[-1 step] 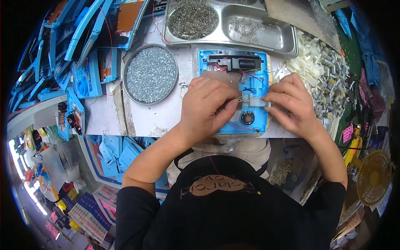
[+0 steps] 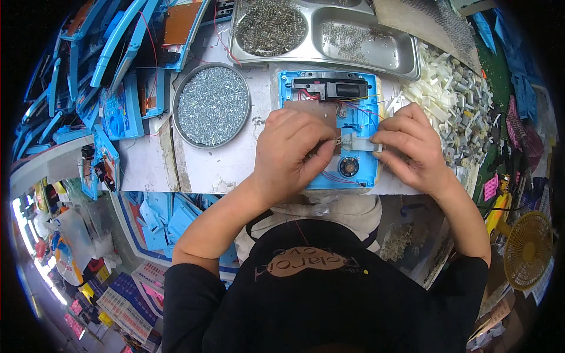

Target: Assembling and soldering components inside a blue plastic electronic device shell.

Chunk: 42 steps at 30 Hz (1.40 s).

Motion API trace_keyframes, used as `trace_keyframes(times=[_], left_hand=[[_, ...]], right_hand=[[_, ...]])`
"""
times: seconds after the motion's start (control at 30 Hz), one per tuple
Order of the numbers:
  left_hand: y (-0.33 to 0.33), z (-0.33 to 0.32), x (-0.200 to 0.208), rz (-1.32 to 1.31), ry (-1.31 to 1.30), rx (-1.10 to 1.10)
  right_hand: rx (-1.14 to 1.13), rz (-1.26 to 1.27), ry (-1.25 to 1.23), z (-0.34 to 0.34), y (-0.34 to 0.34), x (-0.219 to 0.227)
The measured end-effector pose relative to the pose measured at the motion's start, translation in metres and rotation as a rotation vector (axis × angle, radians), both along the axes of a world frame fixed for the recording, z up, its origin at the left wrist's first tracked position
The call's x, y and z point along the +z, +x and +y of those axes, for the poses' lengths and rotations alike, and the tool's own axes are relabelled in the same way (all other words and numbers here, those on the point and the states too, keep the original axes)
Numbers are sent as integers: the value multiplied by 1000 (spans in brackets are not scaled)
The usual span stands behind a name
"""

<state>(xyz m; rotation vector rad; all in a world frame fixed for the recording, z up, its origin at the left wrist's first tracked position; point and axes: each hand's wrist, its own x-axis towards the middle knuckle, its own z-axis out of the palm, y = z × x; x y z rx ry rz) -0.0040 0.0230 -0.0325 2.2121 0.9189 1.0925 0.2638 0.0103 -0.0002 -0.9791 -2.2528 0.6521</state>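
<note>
A blue plastic housing (image 2: 369, 173) lies open on the table in front of me. Inside it are a brown circuit board (image 2: 310, 107), a black module (image 2: 344, 89), thin wires and a small round black speaker (image 2: 348, 167). Over its middle, my right hand (image 2: 414, 147) pinches the right end of a pale translucent plastic piece (image 2: 361, 143) between thumb and fingers. My left hand (image 2: 292, 147) is closed in a pinch at the piece's left end, by some small metal bits; what its fingertips grip is too small to name. That hand covers the housing's lower left part.
Left of the housing stands a round metal dish (image 2: 212, 106) of small screws. A steel tray (image 2: 406, 59) with small metal parts lies behind it. White and grey plastic parts (image 2: 453, 112) are heaped at right, blue housings (image 2: 112, 76) at left. A yellow fan (image 2: 528, 250) is far right.
</note>
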Motion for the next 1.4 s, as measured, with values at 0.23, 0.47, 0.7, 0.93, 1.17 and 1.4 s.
trace_keyframes(times=[0.23, 0.47, 0.7, 0.93, 1.17, 1.4], left_hand=[[1, 2, 3, 1, -8, -24], [-1, 1, 3, 44, -20, -23], [-1, 3, 5, 73, -6, -30], [-2, 1, 2, 6, -30, -24], [0, 0, 3, 21, -41, -12], [-1, -4, 0, 39, -76, 14]], right_hand=[[-7, 52, -9, -1, 5, -9], [57, -80, 18, 5, -15, 4], [5, -174, 1, -1, -16, 12], [-127, -140, -14, -15, -12, 13], [-205, -106, 11, -20, -14, 5], [-132, -140, 73, -17, -12, -4]])
